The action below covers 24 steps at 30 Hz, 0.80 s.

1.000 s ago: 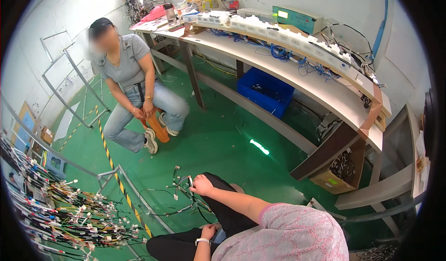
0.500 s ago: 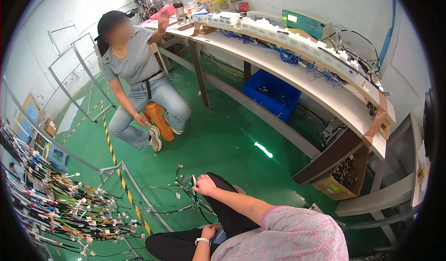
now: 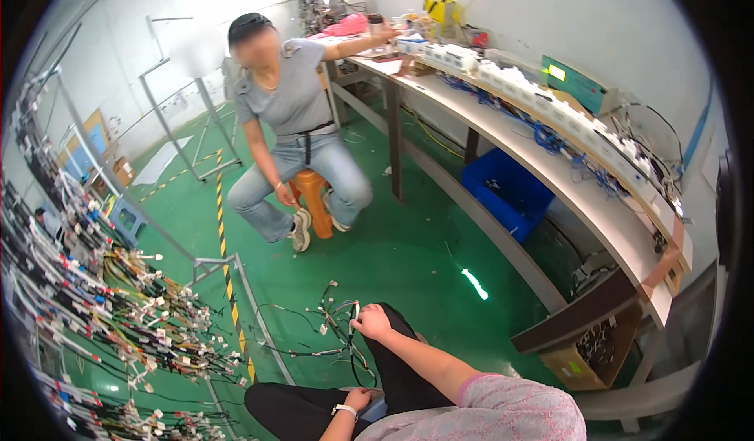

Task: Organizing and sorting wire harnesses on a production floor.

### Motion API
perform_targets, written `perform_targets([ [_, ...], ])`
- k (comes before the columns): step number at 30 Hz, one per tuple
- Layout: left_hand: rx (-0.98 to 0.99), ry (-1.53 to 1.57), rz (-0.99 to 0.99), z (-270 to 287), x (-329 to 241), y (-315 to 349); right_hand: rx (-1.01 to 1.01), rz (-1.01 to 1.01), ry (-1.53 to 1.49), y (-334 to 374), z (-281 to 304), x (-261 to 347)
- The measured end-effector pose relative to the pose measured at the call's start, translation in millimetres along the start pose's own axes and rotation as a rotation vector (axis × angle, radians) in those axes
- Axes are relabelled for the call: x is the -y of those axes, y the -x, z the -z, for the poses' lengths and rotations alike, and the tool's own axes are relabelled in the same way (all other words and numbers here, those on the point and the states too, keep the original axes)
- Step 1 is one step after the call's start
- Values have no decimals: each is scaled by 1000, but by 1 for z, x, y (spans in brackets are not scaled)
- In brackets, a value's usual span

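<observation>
Right hand: we have our right hand out by our right knee, fingers closed on a pale stretch of the wire harness.
Left hand: our left hand rests low in our lap, against the black trousers; we cannot tell whether its fingers are curled or loose.
Harness position: it spreads ahead of our lap, left of and below the right hand in our view, over the green floor; we cannot tell how much of it touches down.
Long axis: its longest branch runs out leftward, roughly across us, while shorter connector ends fan upward and a dark loop drops toward our lap.
Nearer hand: the right, already touching; the left sits apart, below the loop.
Left side: many hanging wire bundles fill our view.
Opposite: a co-worker sits on an orange stool, one arm stretched toward the counter.
</observation>
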<state>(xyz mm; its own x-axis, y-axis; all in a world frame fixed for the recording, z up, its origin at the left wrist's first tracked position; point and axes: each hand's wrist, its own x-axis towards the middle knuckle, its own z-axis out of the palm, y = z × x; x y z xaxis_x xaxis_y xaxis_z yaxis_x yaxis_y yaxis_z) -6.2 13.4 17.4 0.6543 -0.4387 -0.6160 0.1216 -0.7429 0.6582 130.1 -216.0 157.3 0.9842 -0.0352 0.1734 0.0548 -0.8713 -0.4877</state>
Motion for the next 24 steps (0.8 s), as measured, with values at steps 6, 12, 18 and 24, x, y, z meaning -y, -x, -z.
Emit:
perform_targets([
  [6, -35, -27, 11, 7, -20, 14, -66, 1, -18, 0, -4, -2],
  [12, -27, -41, 45, 8, -28, 18, -74, 34, 1, 1, -1, -3],
  [18, -75, -47, -17, 5, -20, 17, -101, 87, 34, -4, -9, 2],
  [24, -148, -46, -25, 1, -28, 12, -127, 87, 51, -5, -5, -5],
])
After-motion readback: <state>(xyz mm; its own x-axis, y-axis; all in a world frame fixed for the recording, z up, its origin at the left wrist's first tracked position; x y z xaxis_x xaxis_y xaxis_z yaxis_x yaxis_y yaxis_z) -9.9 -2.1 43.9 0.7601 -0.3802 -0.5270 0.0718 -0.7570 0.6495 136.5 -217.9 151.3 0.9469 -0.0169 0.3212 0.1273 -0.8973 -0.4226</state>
